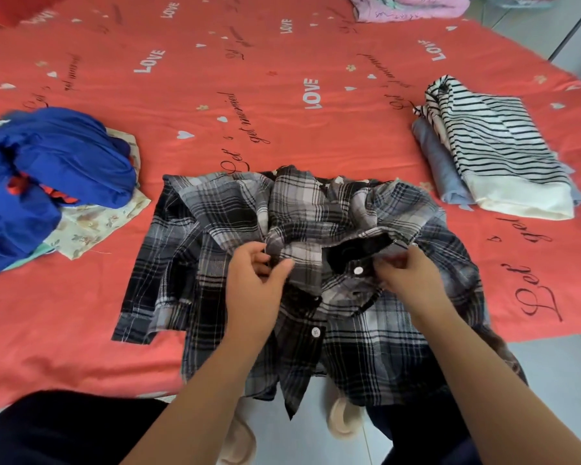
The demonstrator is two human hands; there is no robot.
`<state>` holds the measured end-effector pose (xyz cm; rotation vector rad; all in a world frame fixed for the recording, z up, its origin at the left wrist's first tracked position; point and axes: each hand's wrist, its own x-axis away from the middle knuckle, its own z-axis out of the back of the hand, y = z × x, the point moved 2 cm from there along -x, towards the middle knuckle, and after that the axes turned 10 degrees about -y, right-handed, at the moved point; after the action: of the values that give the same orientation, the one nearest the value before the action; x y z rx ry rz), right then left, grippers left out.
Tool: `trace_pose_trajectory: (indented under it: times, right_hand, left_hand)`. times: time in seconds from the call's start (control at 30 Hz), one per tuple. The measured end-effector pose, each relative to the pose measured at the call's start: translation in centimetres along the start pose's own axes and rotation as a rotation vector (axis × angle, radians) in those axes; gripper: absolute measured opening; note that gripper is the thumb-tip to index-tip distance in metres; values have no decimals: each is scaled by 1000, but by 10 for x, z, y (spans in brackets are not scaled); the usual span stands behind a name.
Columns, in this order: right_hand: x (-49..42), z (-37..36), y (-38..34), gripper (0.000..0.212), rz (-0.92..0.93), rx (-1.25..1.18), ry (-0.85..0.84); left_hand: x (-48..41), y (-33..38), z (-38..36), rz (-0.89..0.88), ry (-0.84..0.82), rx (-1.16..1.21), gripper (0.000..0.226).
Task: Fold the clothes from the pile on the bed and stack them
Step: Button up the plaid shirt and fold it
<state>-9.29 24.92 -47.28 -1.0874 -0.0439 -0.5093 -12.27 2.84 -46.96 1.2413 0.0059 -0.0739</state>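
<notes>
**Clerk:** Two hands entered. Contents of each?

**Keeper:** Item one, left hand (259, 278): fingers curled, pinching a fold of the plaid shirt (366, 347) near its collar. Item two, right hand (408, 278): fingertips pinching the shirt's front edge, just beside a white button (358, 270).

**Clerk:** Shirt's location?

**Keeper:** Lower centre of the frame, lying rumpled on the red bedsheet (232, 78), hem hanging over the bed's near edge.

**Clerk:** Other lots?

**Keeper:** Middle left: unfolded pile (81, 209), blue garment (57, 162) uppermost. Middle right: folded stack (517, 199), striped top (493, 146) over a grey-blue piece (438, 162). Upper right edge: pink clothes (413, 6).
</notes>
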Motion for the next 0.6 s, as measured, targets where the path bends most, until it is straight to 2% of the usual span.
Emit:
trace_pose_trajectory:
  times: [0.13, 0.2, 0.3, 0.4, 0.5, 0.6]
  right_hand:
    - [21, -6, -5, 15, 121, -40, -45]
    - [26, -10, -8, 11, 145, -15, -50]
    - [22, -18, -14, 14, 171, 76, -4]
    - [15, -24, -21, 11, 208, 201, 24]
    - [8, -31, -26, 8, 266, 397, -13]
    - [1, -38, -28, 20, 281, 556, -94]
  left_hand:
    - [11, -2, -4, -133, -137, -176, 57]
    - [15, -3, -4, -211, -221, -309, 62]
    - [13, 3, -3, -329, -191, -493, 41]
    - [3, 16, -3, -367, -99, -497, 13]
    - [-16, 25, -6, -159, -106, -372, 37]
    - [-38, 27, -9, 247, -75, 92, 40]
